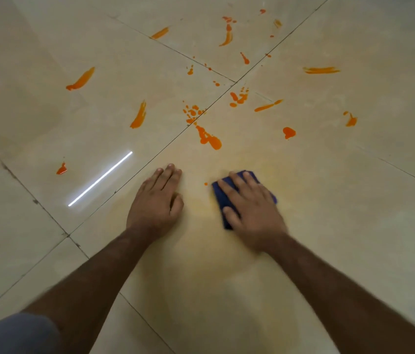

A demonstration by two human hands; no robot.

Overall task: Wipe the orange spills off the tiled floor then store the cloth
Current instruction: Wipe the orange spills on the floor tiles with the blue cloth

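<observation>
Several orange spills (210,140) streak and dot the beige tiled floor (354,200) ahead of me, from the middle to the far side. My right hand (252,208) presses flat on a folded dark blue cloth (220,198), which shows at the fingertips and along the hand's left side. The hand is blurred. A faint yellowish smear surrounds the cloth, and one tiny orange dot (206,184) lies just left of it. My left hand (156,203) rests palm down on the floor, fingers together, holding nothing.
Dark grout lines (150,159) cross the glossy tiles diagonally. A bright strip of reflected light (99,178) lies left of my left hand. A grey-clad knee (15,335) shows at the bottom left corner.
</observation>
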